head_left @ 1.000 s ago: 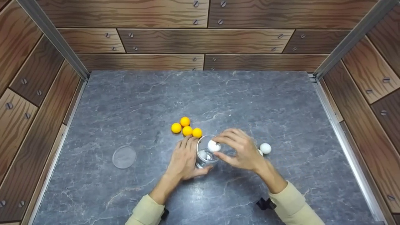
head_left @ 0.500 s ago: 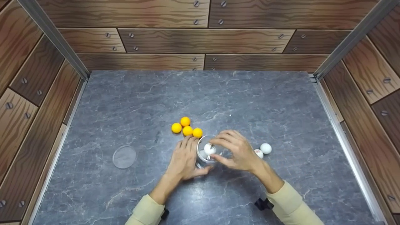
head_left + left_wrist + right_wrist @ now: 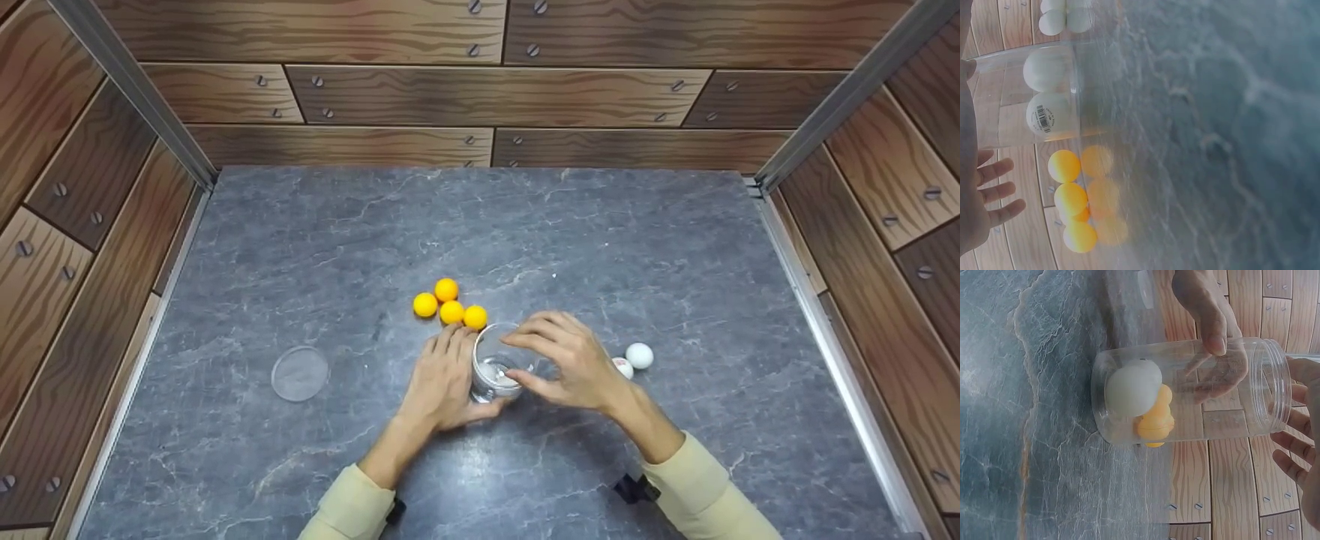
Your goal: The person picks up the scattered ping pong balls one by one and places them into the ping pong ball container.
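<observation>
A clear jar (image 3: 489, 394) stands upright, its mouth uncovered. My left hand (image 3: 441, 382) holds its side, thumb in front and fingers behind. Over the mouth hovers my right hand (image 3: 566, 364), thumb and fingers parted with nothing between them. Inside, at the jar's bottom, lie white balls (image 3: 1047, 68) that look like table tennis balls; one printed ball (image 3: 1049, 114) bears dark stripes. Several orange balls (image 3: 451, 312) sit just beyond my left fingertips, outside the jar. Right of my right hand rest a white ball (image 3: 640, 356) and another with a reddish print (image 3: 622, 367).
A round transparent lid (image 3: 300, 373) lies flat on the left of the grey marbled tabletop (image 3: 375, 225). Wood-patterned walls (image 3: 495, 94) surround the table at the back and sides, with metal rails (image 3: 817, 330) along the side edges.
The white ball pinched in my right hand went down into the jar's mouth and has left my fingers. My right hand shifted slightly left; my left hand kept its hold on the jar.
</observation>
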`<state>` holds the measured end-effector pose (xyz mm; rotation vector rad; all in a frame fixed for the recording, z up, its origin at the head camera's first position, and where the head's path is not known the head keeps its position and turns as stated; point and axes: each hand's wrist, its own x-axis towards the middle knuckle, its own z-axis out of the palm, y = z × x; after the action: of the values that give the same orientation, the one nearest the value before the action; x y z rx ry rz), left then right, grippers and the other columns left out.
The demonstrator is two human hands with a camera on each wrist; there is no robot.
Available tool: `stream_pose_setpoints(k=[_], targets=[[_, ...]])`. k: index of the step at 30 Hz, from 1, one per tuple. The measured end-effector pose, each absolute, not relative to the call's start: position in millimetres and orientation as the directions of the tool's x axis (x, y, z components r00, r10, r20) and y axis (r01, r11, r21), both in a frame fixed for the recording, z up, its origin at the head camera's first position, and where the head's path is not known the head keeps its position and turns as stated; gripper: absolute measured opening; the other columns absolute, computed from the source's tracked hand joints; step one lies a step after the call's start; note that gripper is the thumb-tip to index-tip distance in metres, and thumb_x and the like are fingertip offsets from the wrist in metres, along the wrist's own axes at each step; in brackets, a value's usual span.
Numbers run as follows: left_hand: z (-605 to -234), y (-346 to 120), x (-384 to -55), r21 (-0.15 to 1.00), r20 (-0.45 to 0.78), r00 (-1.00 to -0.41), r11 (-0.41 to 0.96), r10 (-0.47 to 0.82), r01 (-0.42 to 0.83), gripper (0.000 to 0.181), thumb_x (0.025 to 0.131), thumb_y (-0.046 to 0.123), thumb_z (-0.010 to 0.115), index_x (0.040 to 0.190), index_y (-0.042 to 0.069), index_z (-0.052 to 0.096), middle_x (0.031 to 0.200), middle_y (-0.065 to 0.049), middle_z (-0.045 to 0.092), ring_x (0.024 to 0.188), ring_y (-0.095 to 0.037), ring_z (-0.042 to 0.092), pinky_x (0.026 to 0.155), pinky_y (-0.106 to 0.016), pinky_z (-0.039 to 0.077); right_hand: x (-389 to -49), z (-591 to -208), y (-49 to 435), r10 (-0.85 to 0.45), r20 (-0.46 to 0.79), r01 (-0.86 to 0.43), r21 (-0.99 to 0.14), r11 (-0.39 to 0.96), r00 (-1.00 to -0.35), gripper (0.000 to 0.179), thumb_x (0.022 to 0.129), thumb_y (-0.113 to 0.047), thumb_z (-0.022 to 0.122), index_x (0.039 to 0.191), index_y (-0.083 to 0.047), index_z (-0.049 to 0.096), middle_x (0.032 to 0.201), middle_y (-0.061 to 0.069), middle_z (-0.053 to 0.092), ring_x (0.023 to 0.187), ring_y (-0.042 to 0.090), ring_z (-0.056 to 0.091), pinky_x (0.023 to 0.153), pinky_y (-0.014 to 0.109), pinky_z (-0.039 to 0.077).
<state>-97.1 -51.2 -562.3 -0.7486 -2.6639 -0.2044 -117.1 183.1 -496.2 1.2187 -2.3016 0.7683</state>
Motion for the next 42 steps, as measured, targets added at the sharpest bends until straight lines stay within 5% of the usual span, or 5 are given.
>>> stream_pose_setpoints(k=[28,42], targets=[[-563,-51,-97,0.045,0.414,-0.78,0.845,0.47,0.533,0.108,0.072,0.085,0.067,0.14,0.002,0.057,0.134,-0.012,0.066,0.13,-0.03,0.062,0.105,-0.043,0.055,-111,-484,215,-0.671,0.618,-0.896,-0.138,0.422,-0.411,0.05,0.087,-0.043,0.082,0.126,-0.012,0.074,0.117,0.003,0.076,0.106,0.022,0.069,0.093,0.039,0.058],[-563,-50,-96,0.109,0.418,-0.791,0.839,0.448,0.533,0.106,0.071,0.081,0.072,0.139,0.0,0.056,0.132,-0.013,0.066,0.13,-0.03,0.062,0.107,-0.044,0.055,-105,-486,247,-0.62,0.599,-0.838,-0.17,0.519,-0.506,0.066,0.087,-0.057,0.078,0.131,-0.009,0.072,0.122,0.005,0.075,0.111,0.024,0.069,0.098,0.038,0.054]])
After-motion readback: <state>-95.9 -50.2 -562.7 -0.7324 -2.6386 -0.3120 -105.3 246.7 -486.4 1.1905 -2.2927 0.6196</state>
